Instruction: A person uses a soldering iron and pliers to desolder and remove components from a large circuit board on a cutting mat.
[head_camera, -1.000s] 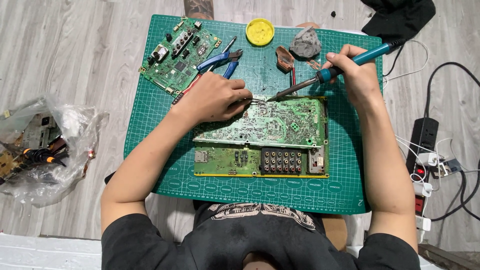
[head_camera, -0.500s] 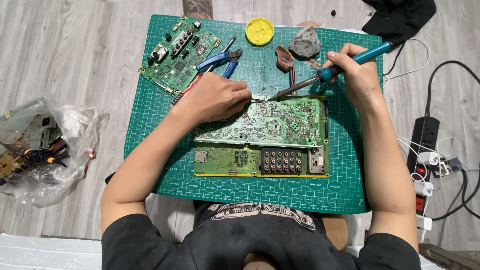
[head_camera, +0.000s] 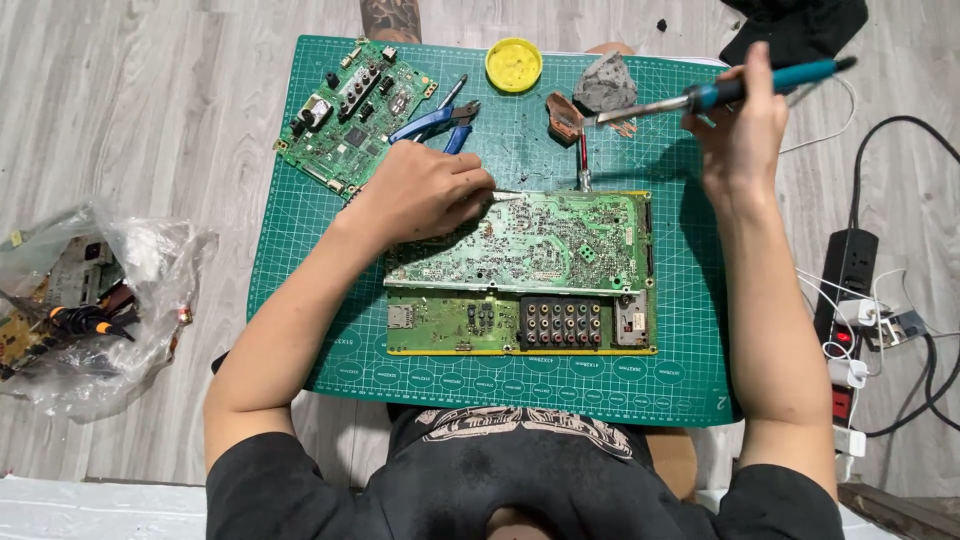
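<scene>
Seated over a green cutting mat spread on a grey wood-plank floor. Right hand closed around a soldering iron with a teal handle, raised clear of the boards, metal tip pointing left and ending just beside a grey lump near the mat's far edge. Left hand curled, resting on the upper left corner of a large circuit board lying solder side up in the middle of the mat, fingertips pinched on something thin at the board's top edge, too small to tell what. Directly below and touching it, a narrower green board with a block of round sockets. Further up the mat: a smaller green circuit board tilted at the top left, blue-handled pliers just beside it, a round yellow tin at the far edge, a brown scrap next to the grey lump. Off the mat to the left, a clear plastic bag holding tools and parts. To the right, a power strip with plugs and black cables.
</scene>
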